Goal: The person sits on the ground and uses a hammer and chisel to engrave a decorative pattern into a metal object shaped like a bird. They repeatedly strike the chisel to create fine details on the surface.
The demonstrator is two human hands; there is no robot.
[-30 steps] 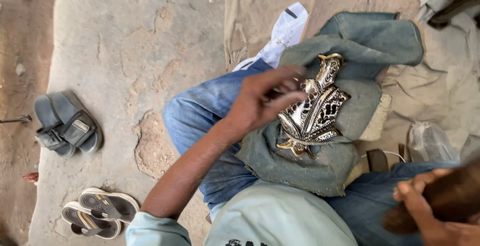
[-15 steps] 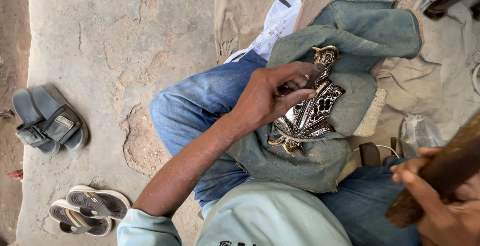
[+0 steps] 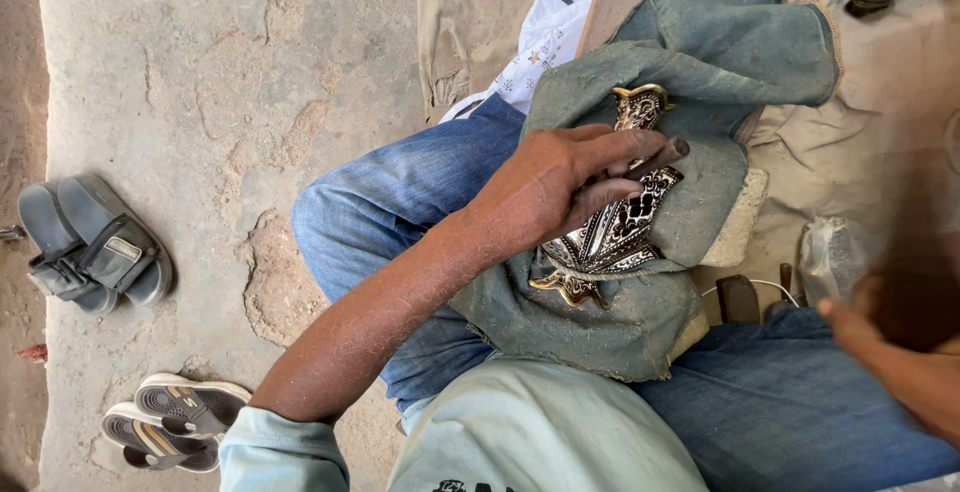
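An ornate gold, black and white metal ornament (image 3: 610, 222) is pinned on a folded grey-blue denim cloth (image 3: 690, 82) laid over the lap, with the left hand (image 3: 560, 187) pressed flat on it, fingers (image 3: 640, 142) extended rather than clenched. The right hand (image 3: 890, 352) is blurred; a dark tool seems gripped. Steadying appears the step in hand; a firm, unmoving hold is called for next.
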